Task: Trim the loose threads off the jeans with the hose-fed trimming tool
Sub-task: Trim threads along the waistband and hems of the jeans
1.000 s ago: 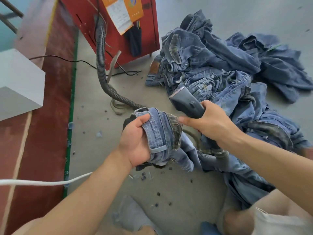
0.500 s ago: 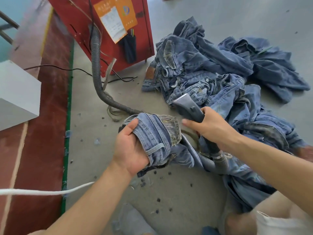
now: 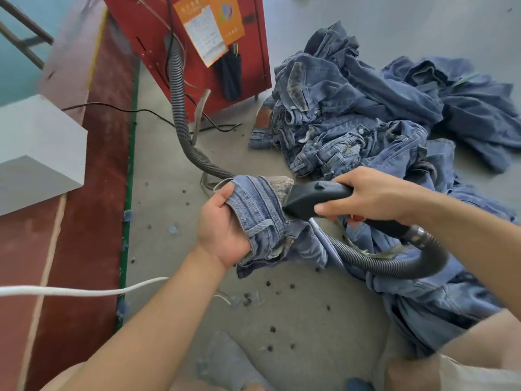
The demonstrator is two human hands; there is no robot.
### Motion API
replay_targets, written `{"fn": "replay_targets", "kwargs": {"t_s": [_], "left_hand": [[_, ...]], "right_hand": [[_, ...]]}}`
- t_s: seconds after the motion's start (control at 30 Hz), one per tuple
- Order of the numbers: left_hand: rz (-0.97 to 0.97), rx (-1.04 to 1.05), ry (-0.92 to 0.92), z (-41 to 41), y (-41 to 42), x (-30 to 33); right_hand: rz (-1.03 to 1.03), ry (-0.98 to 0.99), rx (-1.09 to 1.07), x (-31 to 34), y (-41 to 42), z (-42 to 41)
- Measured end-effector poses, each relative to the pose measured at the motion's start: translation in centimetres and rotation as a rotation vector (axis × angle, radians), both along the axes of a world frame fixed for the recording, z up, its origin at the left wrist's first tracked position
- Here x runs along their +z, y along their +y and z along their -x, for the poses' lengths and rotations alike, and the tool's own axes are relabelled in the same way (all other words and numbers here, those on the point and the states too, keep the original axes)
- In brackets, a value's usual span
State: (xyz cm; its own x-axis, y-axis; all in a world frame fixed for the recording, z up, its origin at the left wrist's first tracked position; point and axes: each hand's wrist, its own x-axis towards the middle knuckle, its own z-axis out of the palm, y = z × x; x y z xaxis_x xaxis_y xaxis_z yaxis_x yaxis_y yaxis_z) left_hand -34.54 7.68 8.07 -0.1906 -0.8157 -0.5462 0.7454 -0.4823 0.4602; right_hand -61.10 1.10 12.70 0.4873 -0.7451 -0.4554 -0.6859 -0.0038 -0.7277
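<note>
Far left there's a grey block (image 3: 39, 153) sitting on the red strip of floor (image 3: 95, 193), with a white cord (image 3: 84, 291) running across lower down. Moving in, the left hand (image 3: 222, 230) has a bunched-up bit of the jeans (image 3: 262, 215) wrapped tight in its fingers (image 3: 225, 193), thumb on top, belt loop facing up just right of the palm. Behind that, the ribbed hose (image 3: 180, 114) comes down out of the red machine (image 3: 197, 38). Right at the edge of the held denim, the nose of the trimming tool (image 3: 313, 198) is touching the fabric, just beyond the left fingertips. The right hand (image 3: 377, 198) is curled round the tool's handle, fingers closed on it. The hose loops off below the right wrist over the pile of jeans (image 3: 380, 114) on the floor.
</note>
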Motion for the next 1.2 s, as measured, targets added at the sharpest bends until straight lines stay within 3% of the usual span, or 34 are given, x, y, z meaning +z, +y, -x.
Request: {"fn": "replay_targets", "kwargs": {"t_s": [0.1,0.2,0.33,0.4,0.53,0.63,0.77,0.87,1.03,1.1,1.2], "left_hand": [[0.018,-0.063,-0.006,-0.5,0.5,-0.1],[0.034,-0.130,-0.043,-0.5,0.8,0.1],[0.029,-0.141,-0.056,-0.4,0.8,0.4],[0.017,-0.203,-0.066,-0.5,1.0,0.5],[0.018,-0.381,-0.090,-0.8,2.1,0.7],[0.016,-0.468,-0.114,-0.4,2.4,1.1],[0.009,-0.297,-0.173,-1.3,1.3,0.8],[0.045,-0.175,-0.085,-1.9,1.1,0.1],[0.107,-0.186,0.066,-0.6,1.9,-0.7],[0.103,-0.185,0.071,-0.5,2.1,-0.6],[0.082,-0.223,0.040,-0.5,2.1,-0.2]], "right_hand": [[0.038,-0.017,-0.170,-0.7,-1.2,-0.3],[-0.057,-0.147,-0.292,-0.2,-2.0,0.8],[-0.169,-0.070,0.062,1.1,-1.3,1.3],[-0.172,-0.041,0.087,0.7,-1.0,0.9],[-0.299,-0.159,-0.206,-0.2,-2.0,0.7],[-0.366,-0.151,-0.245,-0.4,-2.6,1.5],[-0.378,-0.194,-0.041,0.6,-2.9,3.2],[-0.341,-0.219,0.038,1.1,-2.7,3.8],[-0.166,-0.067,0.106,0.5,-1.5,2.0],[-0.088,-0.095,0.019,0.0,-1.2,1.1],[-0.096,-0.289,-0.360,-0.6,-1.7,0.7]]}}
